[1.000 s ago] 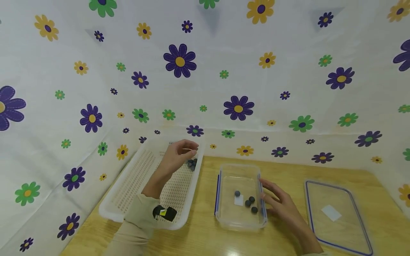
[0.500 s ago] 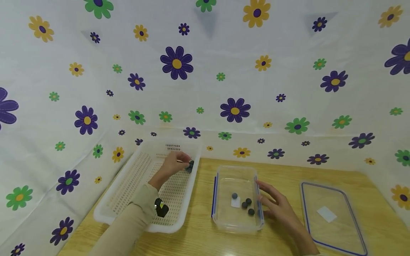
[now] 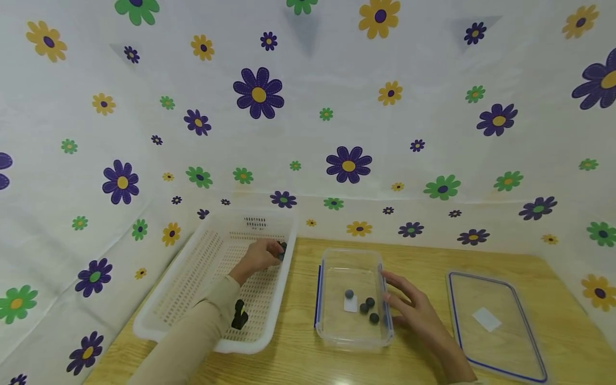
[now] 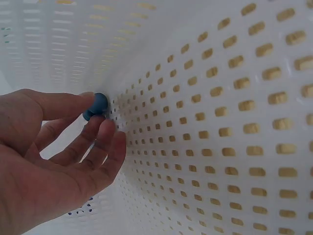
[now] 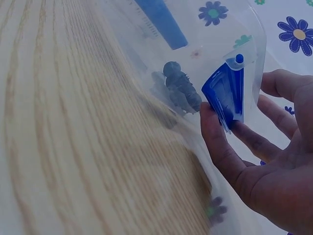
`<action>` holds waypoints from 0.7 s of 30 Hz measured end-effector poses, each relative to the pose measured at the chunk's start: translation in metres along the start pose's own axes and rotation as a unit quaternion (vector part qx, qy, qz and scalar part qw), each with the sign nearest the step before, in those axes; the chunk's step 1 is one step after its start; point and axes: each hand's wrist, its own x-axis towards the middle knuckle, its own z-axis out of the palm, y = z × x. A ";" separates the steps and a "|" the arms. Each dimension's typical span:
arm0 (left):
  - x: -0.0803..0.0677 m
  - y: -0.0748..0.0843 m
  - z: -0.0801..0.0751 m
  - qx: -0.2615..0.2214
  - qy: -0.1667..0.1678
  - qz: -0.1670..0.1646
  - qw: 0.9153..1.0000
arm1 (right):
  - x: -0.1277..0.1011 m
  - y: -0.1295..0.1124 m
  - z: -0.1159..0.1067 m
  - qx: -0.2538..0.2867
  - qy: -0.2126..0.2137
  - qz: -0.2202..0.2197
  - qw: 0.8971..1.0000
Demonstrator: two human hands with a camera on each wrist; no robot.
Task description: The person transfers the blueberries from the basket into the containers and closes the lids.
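Observation:
In the white perforated basket at left, my left hand reaches down to a few blueberries along the right wall. The left wrist view shows its thumb and fingers pinching a blueberry close to that wall. Beside the basket stands a clear plastic container with several blueberries on its bottom. My right hand holds the container's right side. Up close, its thumb and fingers lie around a blue latch.
A clear lid with a blue seal lies flat on the wooden table, right of the container. A flower-printed cloth rises behind the table and along its left side. A black watch-like band shows at the left wrist.
My left hand has lowered from above the basket's right rim to the blueberries inside. The right hand has kept its place at the container. The whole view has shifted slightly.

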 end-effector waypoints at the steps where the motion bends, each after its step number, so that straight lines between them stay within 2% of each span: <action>1: 0.001 0.000 0.001 0.002 0.000 -0.003 1.000 | 0.000 0.000 0.000 -0.001 -0.001 0.000 1.000; 13: 0.006 0.000 0.005 0.035 0.007 0.002 0.999 | 0.000 -0.002 -0.002 -0.006 -0.004 0.001 1.000; 21: 0.005 0.004 -0.003 -0.014 0.007 -0.010 1.000 | 0.000 -0.001 -0.003 -0.008 -0.005 0.001 1.000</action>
